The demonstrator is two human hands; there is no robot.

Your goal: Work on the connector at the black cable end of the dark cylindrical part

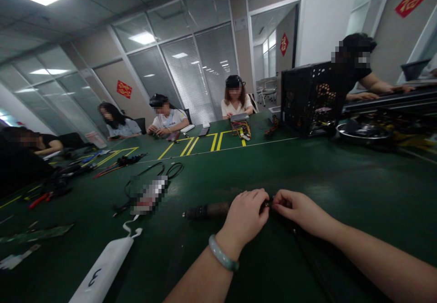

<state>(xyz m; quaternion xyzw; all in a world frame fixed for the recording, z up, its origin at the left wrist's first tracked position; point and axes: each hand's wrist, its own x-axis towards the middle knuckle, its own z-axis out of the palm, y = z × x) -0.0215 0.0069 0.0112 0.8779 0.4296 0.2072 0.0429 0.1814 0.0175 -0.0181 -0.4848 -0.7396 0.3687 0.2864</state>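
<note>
A dark tool that looks like an electric screwdriver [208, 211] lies on the green table, its metal tip pointing left. My left hand [243, 214], wearing a pale green bangle, is wrapped over its rear part, so much of the handle is hidden. Just right of it, my right hand [295, 209] pinches at a small dark part by the tool's back end, fingertips close to my left fingers. What exactly sits in that pinch is too dark to make out. A black cable [309, 255] runs under my right wrist toward the near table edge.
A white power bank marked 3 [102, 271] and a black cable loop [175, 170] lie left. Red-handled pliers [39, 200] and a green circuit board [41, 234] are farther left. A black computer case [302, 100] stands back right. Several people sit around the table.
</note>
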